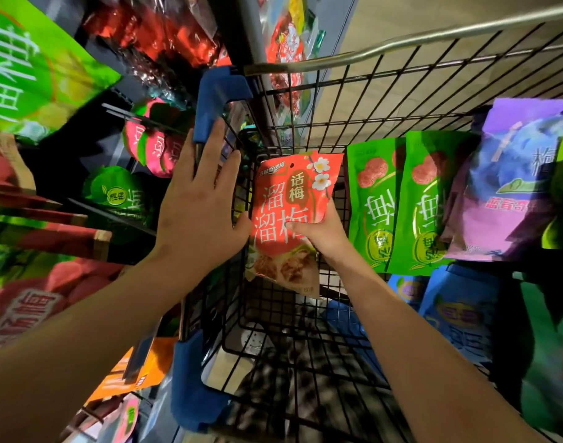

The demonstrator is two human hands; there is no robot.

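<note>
Fingers (pixel 331 212) of the right hand (pixel 324 233) clamp the red pouch (pixel 286 206) by the cart's (pixel 385 43) left edge, left hand (pixel 200 199) spread flat; only letting go seems left.

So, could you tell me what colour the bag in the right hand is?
The bag is orange-red with white lettering, clearest in the head view.

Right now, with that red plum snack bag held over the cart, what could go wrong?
1. The right hand grips the red plum pouch by one side only, so it might slip and land crooked in the wire cart.
2. The left hand lies flat by the cart's blue corner guard; its fingers could catch in the mesh.
3. The cart sits close to the hanging pouches on the shelf pegs; a nudge could knock them off.
</note>
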